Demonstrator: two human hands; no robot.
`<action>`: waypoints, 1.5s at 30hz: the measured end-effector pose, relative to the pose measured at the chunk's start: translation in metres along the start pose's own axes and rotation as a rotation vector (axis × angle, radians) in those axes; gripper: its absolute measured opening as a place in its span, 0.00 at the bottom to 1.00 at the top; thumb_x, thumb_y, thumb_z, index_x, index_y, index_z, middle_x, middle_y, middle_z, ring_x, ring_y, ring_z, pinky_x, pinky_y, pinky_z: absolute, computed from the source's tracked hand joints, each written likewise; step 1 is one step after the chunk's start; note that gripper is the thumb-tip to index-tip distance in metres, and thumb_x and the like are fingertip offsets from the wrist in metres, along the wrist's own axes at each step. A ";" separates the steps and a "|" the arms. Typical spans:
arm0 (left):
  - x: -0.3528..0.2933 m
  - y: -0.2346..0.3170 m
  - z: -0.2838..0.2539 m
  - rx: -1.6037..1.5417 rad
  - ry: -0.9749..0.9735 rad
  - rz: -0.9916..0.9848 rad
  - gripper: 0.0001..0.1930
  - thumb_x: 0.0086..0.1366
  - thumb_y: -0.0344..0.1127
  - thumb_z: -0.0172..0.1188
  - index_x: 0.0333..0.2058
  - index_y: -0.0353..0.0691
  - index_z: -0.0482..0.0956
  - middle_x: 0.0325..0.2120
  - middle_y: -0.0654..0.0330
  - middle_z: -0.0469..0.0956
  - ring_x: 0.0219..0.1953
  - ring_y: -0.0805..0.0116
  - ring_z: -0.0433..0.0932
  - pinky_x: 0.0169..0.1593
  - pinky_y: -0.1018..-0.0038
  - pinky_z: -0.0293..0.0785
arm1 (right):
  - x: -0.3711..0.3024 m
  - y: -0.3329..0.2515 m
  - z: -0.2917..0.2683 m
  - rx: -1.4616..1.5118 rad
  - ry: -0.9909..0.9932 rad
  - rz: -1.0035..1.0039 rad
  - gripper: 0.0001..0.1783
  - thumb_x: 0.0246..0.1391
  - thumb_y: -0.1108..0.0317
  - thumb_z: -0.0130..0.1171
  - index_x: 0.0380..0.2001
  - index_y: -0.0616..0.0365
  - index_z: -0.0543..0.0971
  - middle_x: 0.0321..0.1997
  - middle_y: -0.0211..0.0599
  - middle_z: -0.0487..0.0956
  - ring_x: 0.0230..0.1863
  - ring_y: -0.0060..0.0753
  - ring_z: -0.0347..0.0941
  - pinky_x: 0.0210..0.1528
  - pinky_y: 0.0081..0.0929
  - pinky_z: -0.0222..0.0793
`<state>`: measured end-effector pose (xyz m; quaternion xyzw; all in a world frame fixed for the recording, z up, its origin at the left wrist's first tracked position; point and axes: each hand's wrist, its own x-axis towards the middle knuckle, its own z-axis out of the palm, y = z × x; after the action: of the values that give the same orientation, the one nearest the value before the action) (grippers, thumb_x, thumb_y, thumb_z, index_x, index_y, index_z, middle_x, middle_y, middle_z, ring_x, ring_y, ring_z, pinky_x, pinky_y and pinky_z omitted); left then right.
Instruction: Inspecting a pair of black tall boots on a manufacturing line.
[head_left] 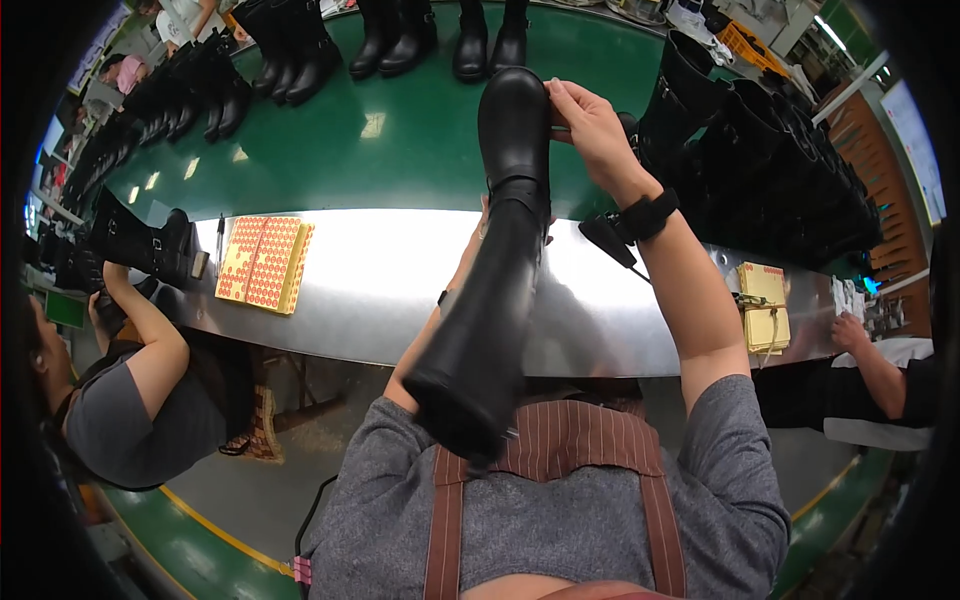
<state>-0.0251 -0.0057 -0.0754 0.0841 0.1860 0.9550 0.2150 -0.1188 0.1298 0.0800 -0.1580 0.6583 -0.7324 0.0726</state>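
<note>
While 1 tall black boot (515,215) is held at frame centre, toe toward the top, right hand (590,125) has its grip clamped on the toe edge; left hand (484,217) mostly hidden behind boot, can't tell its grip. Yellow bundle (262,262) on counter (370,280), centre left.

The wearer's short-sleeved T-shirt of heathered grey fabric (560,530) lies beneath a brown apron with pale vertical pinstripes and two shoulder straps (580,440). The right wrist bears a broad black strap (652,215) with a wedge-shaped black unit (606,238); the left, a narrow dark band (442,298).
</note>
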 end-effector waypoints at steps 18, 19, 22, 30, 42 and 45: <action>0.014 -0.003 0.009 0.202 0.232 0.434 0.28 0.59 0.39 0.67 0.53 0.38 0.63 0.49 0.60 0.73 0.52 0.69 0.71 0.60 0.69 0.66 | 0.006 0.008 0.015 -0.643 -0.048 -0.276 0.52 0.40 0.42 0.70 0.60 0.64 0.61 0.50 0.51 0.76 0.51 0.42 0.74 0.54 0.31 0.70; 0.014 -0.002 0.008 0.210 0.232 0.453 0.29 0.58 0.36 0.68 0.54 0.38 0.63 0.49 0.59 0.72 0.52 0.69 0.71 0.60 0.70 0.66 | 0.006 0.002 0.019 -0.723 -0.004 -0.220 0.50 0.40 0.40 0.69 0.57 0.65 0.65 0.47 0.51 0.78 0.48 0.43 0.77 0.52 0.31 0.71; 0.012 -0.002 0.010 0.233 0.217 0.499 0.31 0.57 0.32 0.68 0.55 0.38 0.62 0.49 0.58 0.72 0.52 0.68 0.71 0.60 0.70 0.66 | 0.002 -0.026 0.031 -0.750 0.032 -0.147 0.45 0.41 0.35 0.65 0.49 0.66 0.72 0.37 0.49 0.81 0.40 0.43 0.80 0.47 0.30 0.73; 0.009 -0.003 0.017 0.284 0.245 0.543 0.31 0.57 0.31 0.68 0.56 0.38 0.61 0.49 0.59 0.72 0.52 0.69 0.71 0.59 0.72 0.66 | 0.001 -0.028 0.042 -0.825 0.193 -0.179 0.35 0.53 0.35 0.49 0.39 0.62 0.77 0.27 0.48 0.81 0.37 0.48 0.79 0.45 0.36 0.70; 0.006 -0.007 0.020 0.206 0.238 0.462 0.28 0.59 0.34 0.66 0.56 0.40 0.63 0.50 0.59 0.72 0.53 0.67 0.71 0.60 0.69 0.66 | 0.026 0.001 0.025 -0.622 0.198 -0.199 0.30 0.64 0.45 0.38 0.31 0.61 0.78 0.26 0.47 0.78 0.35 0.49 0.75 0.42 0.37 0.67; 0.005 -0.010 0.010 0.126 0.179 0.418 0.26 0.63 0.39 0.63 0.56 0.40 0.64 0.50 0.58 0.72 0.52 0.66 0.72 0.58 0.68 0.69 | 0.027 0.019 0.020 -0.528 0.105 -0.207 0.28 0.66 0.48 0.40 0.42 0.64 0.77 0.36 0.44 0.79 0.40 0.39 0.74 0.47 0.30 0.67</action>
<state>-0.0237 0.0081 -0.0694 0.0490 0.2423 0.9689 -0.0108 -0.1400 0.1001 0.0664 -0.1998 0.8093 -0.5465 -0.0803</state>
